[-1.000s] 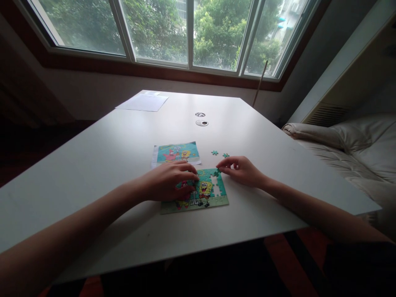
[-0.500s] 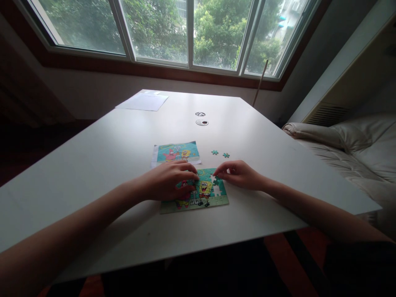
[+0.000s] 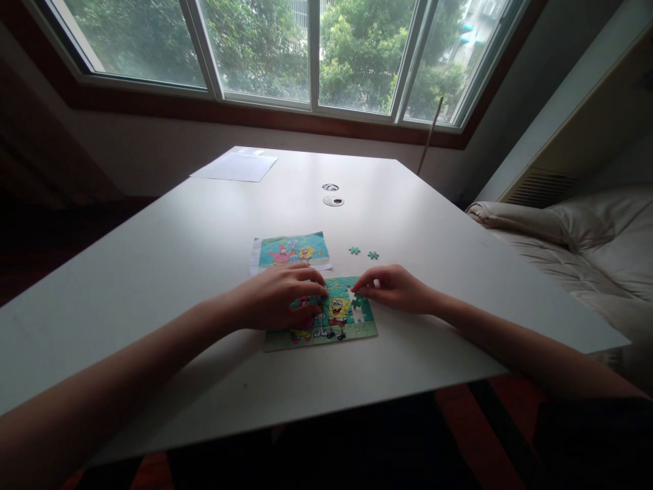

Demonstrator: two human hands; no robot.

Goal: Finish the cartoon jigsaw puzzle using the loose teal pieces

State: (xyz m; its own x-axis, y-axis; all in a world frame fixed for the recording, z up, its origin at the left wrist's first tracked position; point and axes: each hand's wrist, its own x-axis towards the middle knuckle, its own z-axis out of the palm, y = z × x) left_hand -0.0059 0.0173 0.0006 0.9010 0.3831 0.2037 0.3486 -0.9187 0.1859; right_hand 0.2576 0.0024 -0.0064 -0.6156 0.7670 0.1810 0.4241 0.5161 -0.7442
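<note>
A cartoon jigsaw puzzle (image 3: 338, 331), mostly assembled, lies near the front of the white table. My left hand (image 3: 278, 294) rests across its left half with fingers apart and bent, covering part of the picture. At the puzzle's right side, my right hand (image 3: 390, 287) has thumb and forefinger closed on a green puzzle piece (image 3: 358, 300), which sits over a white gap in the picture. Two loose puzzle pieces, one on the left (image 3: 354, 251) and one on the right (image 3: 373, 255), lie just beyond that hand. Behind the puzzle is a printed reference picture (image 3: 296, 250), its lower edge partly hidden by my left hand.
The white table (image 3: 168, 238) has two round grommets, the nearer (image 3: 333, 201) with a dark opening. Paper sheets (image 3: 235, 167) lie at the far left corner. A pale sofa (image 3: 571, 238) stands on the right, and a window (image 3: 265, 51) is behind the table.
The green piece under my right fingers has shifted slightly within the gap. My left hand stays on the puzzle, and the loose pieces have not moved.
</note>
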